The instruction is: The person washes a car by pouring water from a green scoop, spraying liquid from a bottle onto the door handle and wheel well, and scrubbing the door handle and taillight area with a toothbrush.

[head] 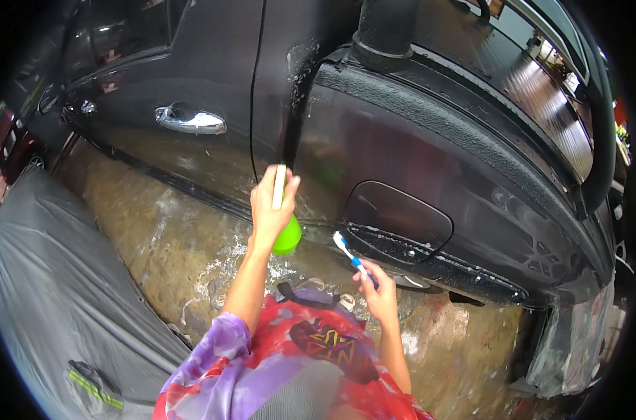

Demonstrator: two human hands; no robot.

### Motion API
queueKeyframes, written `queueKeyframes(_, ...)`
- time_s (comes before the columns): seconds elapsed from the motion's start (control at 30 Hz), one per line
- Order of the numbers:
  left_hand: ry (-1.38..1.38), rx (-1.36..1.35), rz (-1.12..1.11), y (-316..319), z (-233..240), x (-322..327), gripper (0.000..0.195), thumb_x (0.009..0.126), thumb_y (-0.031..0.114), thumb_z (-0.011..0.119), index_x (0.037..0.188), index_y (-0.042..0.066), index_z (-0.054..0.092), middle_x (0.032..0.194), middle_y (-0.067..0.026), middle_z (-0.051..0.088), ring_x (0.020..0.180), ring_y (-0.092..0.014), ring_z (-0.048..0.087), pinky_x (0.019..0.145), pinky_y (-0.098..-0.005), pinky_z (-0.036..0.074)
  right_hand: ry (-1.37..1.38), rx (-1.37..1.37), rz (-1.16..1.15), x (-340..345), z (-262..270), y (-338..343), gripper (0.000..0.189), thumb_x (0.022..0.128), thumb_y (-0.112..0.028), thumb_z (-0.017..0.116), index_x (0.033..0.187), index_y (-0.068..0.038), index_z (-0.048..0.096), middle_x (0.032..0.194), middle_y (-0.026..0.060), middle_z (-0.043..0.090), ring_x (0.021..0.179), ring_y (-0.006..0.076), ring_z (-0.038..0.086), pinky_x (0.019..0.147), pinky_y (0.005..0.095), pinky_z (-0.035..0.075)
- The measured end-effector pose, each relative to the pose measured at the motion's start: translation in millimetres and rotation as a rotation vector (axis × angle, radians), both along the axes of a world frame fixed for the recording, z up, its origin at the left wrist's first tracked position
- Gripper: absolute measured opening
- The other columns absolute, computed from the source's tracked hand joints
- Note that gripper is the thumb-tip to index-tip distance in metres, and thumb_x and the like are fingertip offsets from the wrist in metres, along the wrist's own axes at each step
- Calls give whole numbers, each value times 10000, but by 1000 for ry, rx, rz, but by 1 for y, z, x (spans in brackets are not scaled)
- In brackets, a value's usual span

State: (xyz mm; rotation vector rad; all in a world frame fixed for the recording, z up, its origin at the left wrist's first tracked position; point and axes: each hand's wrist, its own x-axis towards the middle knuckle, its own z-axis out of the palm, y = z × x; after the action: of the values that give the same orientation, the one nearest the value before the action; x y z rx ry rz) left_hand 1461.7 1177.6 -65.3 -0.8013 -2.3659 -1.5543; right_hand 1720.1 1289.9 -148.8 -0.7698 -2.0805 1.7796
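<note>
My left hand (pixel 269 210) grips a bright green spray bottle (pixel 288 237); a pale, narrow part (pixel 279 187), which looks like its sprayer head, shows above my fingers. It is in front of the gap between the cab and bed of a dark pickup truck. In my right hand (pixel 380 296) is a blue and white toothbrush (pixel 349 253), its bristle end pointing up and left. The brush head appears near the front end of the black fender flare (pixel 454 277), whose upper edge carries white suds. Above the flare is the fuel flap (pixel 399 212).
A chrome door handle (pixel 191 121) projects from the truck's door. Foam drops (pixel 300 63) cling near the cab's rear edge. A black roll bar (pixel 601 142) rises over the bed. Behind me, a grey cover (pixel 61 273) drapes a large object. The concrete floor (pixel 139 210) looks wet.
</note>
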Motion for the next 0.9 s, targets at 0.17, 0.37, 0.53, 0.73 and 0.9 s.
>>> queueKeyframes(0.17,10,-89,15,-12,-23,30,133,889,156,679,919,39,622,743,-80,659,683,-181,666,654,-312,507,-45,-151,-2,41,-43,16,323,935,-82,552,1249,-31,610,886,45,702,716,95,618,673,271,534)
queueKeyframes(0.37,-71,11,52,-37,-79,27,156,884,189,680,938,61,612,716,-124,650,667,-303,676,616,-360,510,-133,-90,59,43,-54,24,304,931,-81,551,1224,-42,622,865,42,704,679,101,611,644,273,515)
queueKeyframes(0.53,-304,-55,-39,-52,-142,18,181,892,224,667,953,62,614,766,-149,676,749,-368,682,664,-405,528,-105,-6,-32,23,-40,14,303,938,-91,539,1226,-35,618,861,48,696,673,91,598,621,256,502)
queueKeyframes(0.73,-273,-320,9,-82,-257,-13,222,869,271,671,996,97,617,853,-161,700,841,-430,659,719,-499,519,-168,-15,-1,0,-44,-14,322,933,-76,531,1244,-50,611,856,46,702,674,92,601,627,257,508)
queueKeyframes(0.9,-222,-263,-52,-77,-238,-18,197,873,252,673,958,80,624,817,-145,696,782,-382,680,693,-465,525,-166,-32,-30,-13,-50,-40,334,930,-82,523,1252,-57,605,844,45,712,656,102,611,632,281,515)
